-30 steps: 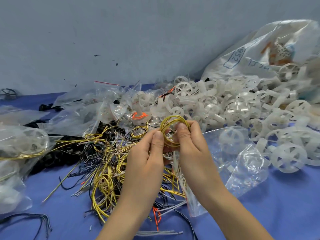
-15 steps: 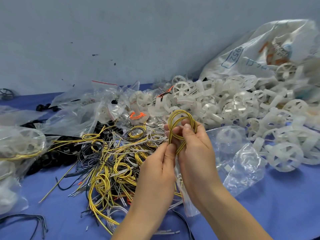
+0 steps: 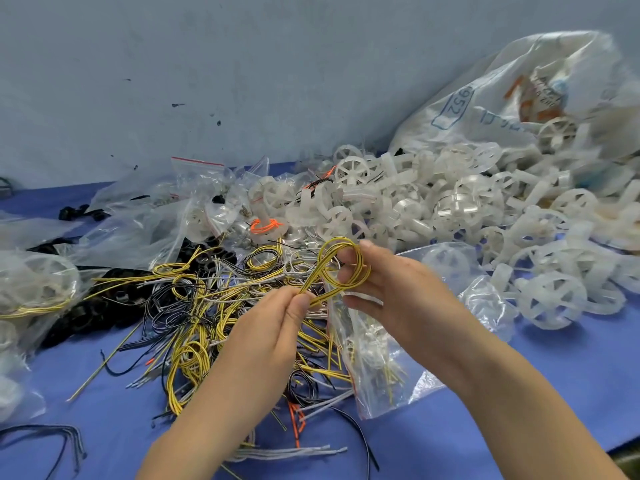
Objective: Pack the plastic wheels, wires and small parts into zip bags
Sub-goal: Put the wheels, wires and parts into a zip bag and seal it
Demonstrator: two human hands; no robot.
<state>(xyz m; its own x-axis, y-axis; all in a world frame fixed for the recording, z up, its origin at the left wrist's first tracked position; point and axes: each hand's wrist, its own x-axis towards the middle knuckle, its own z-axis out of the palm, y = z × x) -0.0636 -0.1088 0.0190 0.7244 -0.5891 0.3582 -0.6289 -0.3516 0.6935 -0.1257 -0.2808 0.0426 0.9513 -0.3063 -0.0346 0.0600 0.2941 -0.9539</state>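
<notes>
A yellow-and-black wire bundle (image 3: 332, 268) is coiled into a loop above the table. My left hand (image 3: 273, 327) pinches the loop's crossing ends between thumb and fingertips. My right hand (image 3: 391, 289) has its fingers hooked through the loop, holding it wound. Under my right hand lies a clear zip bag (image 3: 391, 368) with small parts and a wheel inside. A tangle of yellow, black and white loose wires (image 3: 194, 323) spreads on the blue table (image 3: 519, 410). A heap of white plastic wheels (image 3: 485, 230) fills the right.
A large printed plastic sack (image 3: 519, 98) leans on the wall at the back right. Clear bags (image 3: 138, 230) and filled bags (image 3: 31, 292) lie at the left, with black parts (image 3: 86, 310) beside them. More wires (image 3: 52, 441) lie at the lower left.
The loop has been drawn wider and tilted to the right. My left hand slid down to pinch the ends, and my right hand's fingers now pass through the coil.
</notes>
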